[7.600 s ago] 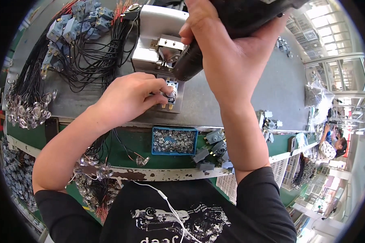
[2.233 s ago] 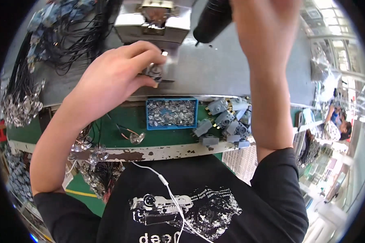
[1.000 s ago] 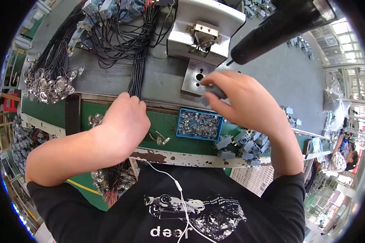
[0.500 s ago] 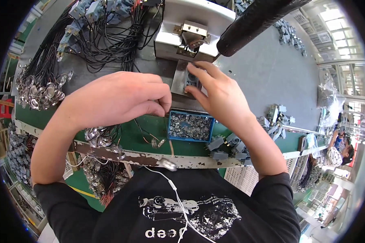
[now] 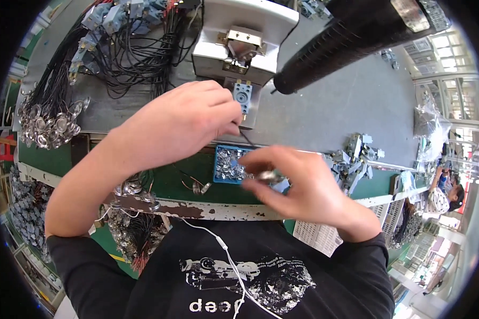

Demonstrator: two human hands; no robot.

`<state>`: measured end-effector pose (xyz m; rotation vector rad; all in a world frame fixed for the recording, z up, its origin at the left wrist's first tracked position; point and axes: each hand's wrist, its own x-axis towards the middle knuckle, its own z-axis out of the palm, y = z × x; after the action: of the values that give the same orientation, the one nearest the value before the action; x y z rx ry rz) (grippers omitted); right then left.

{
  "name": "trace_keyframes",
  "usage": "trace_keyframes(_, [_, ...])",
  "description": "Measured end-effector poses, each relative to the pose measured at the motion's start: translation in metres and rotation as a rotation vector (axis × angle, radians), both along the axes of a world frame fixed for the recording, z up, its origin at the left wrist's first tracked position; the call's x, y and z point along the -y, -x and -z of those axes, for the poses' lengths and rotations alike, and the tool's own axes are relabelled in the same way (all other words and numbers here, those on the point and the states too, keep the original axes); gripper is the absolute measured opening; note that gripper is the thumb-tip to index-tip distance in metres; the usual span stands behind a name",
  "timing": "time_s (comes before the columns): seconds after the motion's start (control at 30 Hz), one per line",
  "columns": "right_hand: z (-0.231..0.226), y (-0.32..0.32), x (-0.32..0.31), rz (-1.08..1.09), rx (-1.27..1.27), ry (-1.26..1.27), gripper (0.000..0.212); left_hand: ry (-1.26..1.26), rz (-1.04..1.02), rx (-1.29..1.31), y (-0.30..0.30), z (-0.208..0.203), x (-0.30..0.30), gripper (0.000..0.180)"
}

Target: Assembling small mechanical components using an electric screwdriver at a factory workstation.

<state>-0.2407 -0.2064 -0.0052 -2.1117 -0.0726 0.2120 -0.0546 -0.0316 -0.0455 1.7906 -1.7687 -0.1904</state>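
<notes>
My left hand (image 5: 197,114) is closed in a pinch beside a metal fixture on the bench, and a thin dark wire (image 5: 246,137) runs out from its fingertips. Just beyond those fingertips, a grey-blue socket part (image 5: 242,97) with a round recess lies on the fixture below the press. My right hand (image 5: 303,186) is smeared by motion over the right side of a blue tray (image 5: 216,169) of small metal pieces. Something silvery (image 5: 270,174) shows between its thumb and fingers, too blurred to name; whether they grip it is unclear.
A metal press (image 5: 245,45) stands behind the fixture, with a thick black cylindrical tool (image 5: 324,50) slanting in from the right. Bundled black wires (image 5: 143,58) with metal discs (image 5: 50,125) lie left. More grey parts (image 5: 356,159) sit right. A person (image 5: 444,194) is at far right.
My right hand has left the fixture and come toward me over the tray, uncovering the socket part. My left hand has moved right and slightly up. The disc hanging at the bench edge is gone from there.
</notes>
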Motion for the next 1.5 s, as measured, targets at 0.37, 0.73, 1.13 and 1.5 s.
trace_keyframes(0.37, [0.045,-0.011,0.020,0.407,0.305,0.072,0.032,-0.114,-0.115,0.002,-0.001,-0.010,0.001,0.019])
trace_keyframes(0.73, [0.053,-0.029,0.019,0.366,0.048,-0.682,0.032,-0.114,-0.145,-0.174,0.000,-0.015,-0.009,0.009])
trace_keyframes(1.13, [0.041,-0.017,0.017,0.359,0.035,-0.686,0.041,0.084,-0.139,-0.411,0.011,-0.010,-0.002,0.022])
trace_keyframes(1.5, [0.048,-0.018,0.012,0.381,0.076,-0.526,0.037,0.126,-0.146,-0.258,0.013,-0.004,0.000,0.025])
